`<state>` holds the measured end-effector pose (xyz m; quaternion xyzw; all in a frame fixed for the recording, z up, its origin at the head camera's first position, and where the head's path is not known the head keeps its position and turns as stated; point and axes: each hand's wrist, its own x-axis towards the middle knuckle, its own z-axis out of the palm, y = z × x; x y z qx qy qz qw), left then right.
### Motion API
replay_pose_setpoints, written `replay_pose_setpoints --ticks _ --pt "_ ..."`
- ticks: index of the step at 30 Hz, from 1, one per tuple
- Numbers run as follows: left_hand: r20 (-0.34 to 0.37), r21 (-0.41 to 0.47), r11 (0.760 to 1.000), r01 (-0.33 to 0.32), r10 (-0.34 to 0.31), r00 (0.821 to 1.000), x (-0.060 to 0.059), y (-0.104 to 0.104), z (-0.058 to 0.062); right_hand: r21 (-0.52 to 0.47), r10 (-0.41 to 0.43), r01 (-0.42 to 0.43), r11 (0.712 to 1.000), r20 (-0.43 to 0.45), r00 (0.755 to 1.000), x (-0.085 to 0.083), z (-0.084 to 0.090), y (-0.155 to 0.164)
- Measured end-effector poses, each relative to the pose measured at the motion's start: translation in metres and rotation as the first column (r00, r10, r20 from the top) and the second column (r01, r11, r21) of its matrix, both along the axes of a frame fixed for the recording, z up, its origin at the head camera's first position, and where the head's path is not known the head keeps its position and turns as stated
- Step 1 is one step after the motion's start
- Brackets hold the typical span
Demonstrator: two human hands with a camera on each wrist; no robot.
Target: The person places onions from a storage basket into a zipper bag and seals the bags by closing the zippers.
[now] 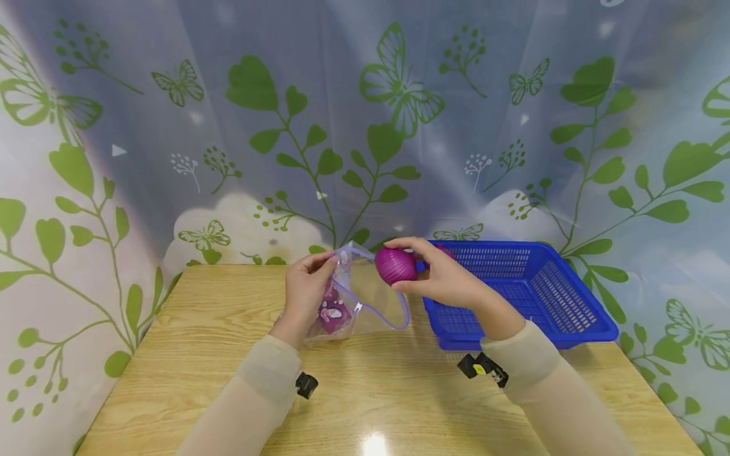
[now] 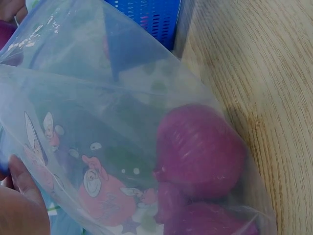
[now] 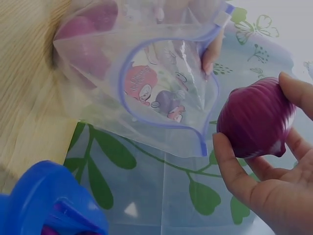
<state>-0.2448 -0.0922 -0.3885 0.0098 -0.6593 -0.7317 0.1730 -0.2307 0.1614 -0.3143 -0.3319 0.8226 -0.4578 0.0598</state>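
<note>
A red onion (image 1: 396, 265) is held by my right hand (image 1: 441, 275), fingers and thumb round its sides. It hangs beside the open mouth of a clear zip bag (image 3: 98, 105) with a purple zip edge and cartoon prints. My left hand (image 1: 310, 285) pinches the bag's rim at its left side, keeping the mouth spread. Inside the bag's bottom lie red onions (image 2: 200, 149), seen through the plastic. In the right wrist view, the held onion (image 3: 257, 117) is just to the right of the bag's mouth, its pointed end turned down.
A blue plastic basket (image 1: 576, 335) stands on the right of the wooden table (image 1: 199, 354), behind my right forearm. Purple things show inside it in the right wrist view. A patterned curtain (image 1: 319, 76) with green leaves and butterflies hangs behind the table.
</note>
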Motion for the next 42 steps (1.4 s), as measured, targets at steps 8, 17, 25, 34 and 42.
replay_pose_setpoints --ticks 8,17,25,34,42 --pt "0.006 -0.007 1.0 0.005 -0.005 1.0 0.0 0.0 0.0 0.073 0.011 -0.005 0.997 -0.083 0.997 0.001 -0.001 -0.004" --pt "0.009 0.003 1.0 0.008 -0.008 1.0 -0.001 0.0 0.0 0.063 0.067 -0.06 0.996 -0.11 0.992 0.002 -0.004 -0.009" --pt "0.024 0.016 1.0 0.009 -0.01 1.0 0.0 -0.002 0.0 0.058 -0.014 0.021 0.998 -0.123 0.992 0.001 -0.004 -0.005" --pt "0.036 0.027 1.0 -0.01 0.009 0.999 -0.001 -0.006 0.0 0.03 -0.062 0.066 0.997 -0.117 0.991 0.001 0.001 0.004" --pt "0.03 0.044 0.999 -0.005 0.004 1.0 0.001 -0.005 0.001 0.026 -0.069 0.071 0.997 -0.08 0.994 -0.003 0.0 0.014"
